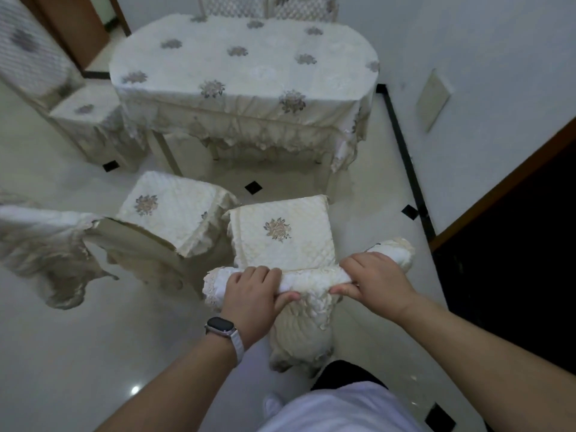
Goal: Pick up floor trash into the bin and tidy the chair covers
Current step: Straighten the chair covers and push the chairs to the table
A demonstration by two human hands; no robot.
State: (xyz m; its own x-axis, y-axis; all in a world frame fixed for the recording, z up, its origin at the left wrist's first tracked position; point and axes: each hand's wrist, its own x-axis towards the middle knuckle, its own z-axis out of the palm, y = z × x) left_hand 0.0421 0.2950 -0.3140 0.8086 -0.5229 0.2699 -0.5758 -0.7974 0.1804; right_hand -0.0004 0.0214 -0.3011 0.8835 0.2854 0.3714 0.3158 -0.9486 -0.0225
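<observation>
A cream quilted chair cover (311,277) with lace trim drapes over the top of the chair back right in front of me. My left hand (254,291), with a watch on its wrist, grips the cover's left part over the top rail. My right hand (371,275) grips the right part, thumb underneath. The same chair's seat cover (283,232) with an embroidered flower lies flat beyond my hands. No floor trash or bin shows in view.
A second covered chair (168,207) stands to the left, and a third (84,120) at the table's left end. The oval dining table (243,67) with an embroidered cloth lies ahead. A white wall (467,88) and a dark doorway (514,244) are on the right.
</observation>
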